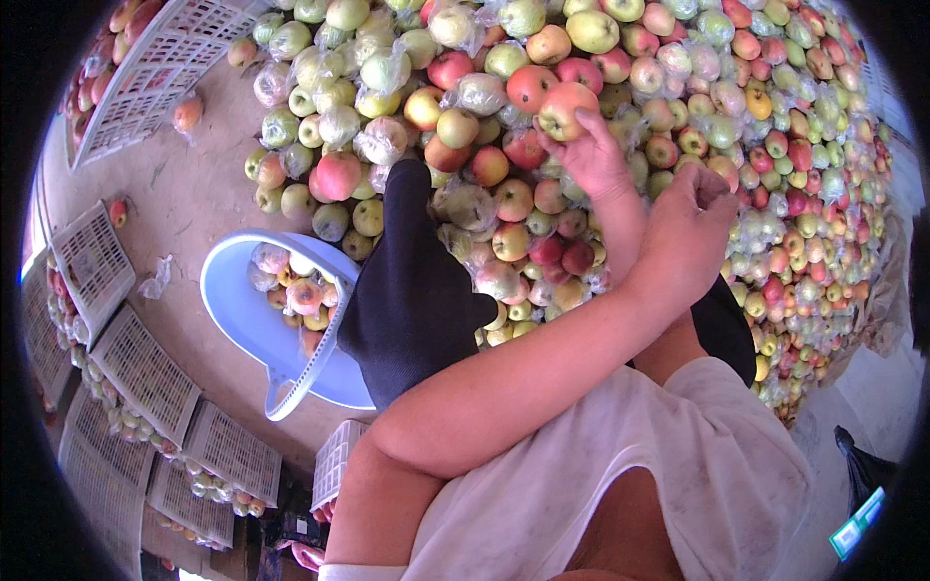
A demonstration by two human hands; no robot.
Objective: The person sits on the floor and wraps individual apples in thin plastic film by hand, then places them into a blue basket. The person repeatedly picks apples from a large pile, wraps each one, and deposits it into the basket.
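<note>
My right hand [599,163] is palm-up, its thumb and fingers around a yellow-red apple [567,111] without wrapping. This apple is above the near part of a large heap of apples [512,200], some bare and some in clear plastic film. My left forearm crosses over the right one. My left hand [686,229] is to the right of the right hand, its fingers curled in above the heap. Whether anything lies inside those fingers is hidden. A pinkish apple [724,171] shows just beyond them.
Left of my black-clad leg [418,312] stands a light-blue plastic basket [232,290] with a raised handle, holding several apples. White plastic crates [149,370] of apples line the lower left. Another crate [171,65] stands upper left. A loose apple [187,114] and a plastic scrap [156,279] lie on the floor.
</note>
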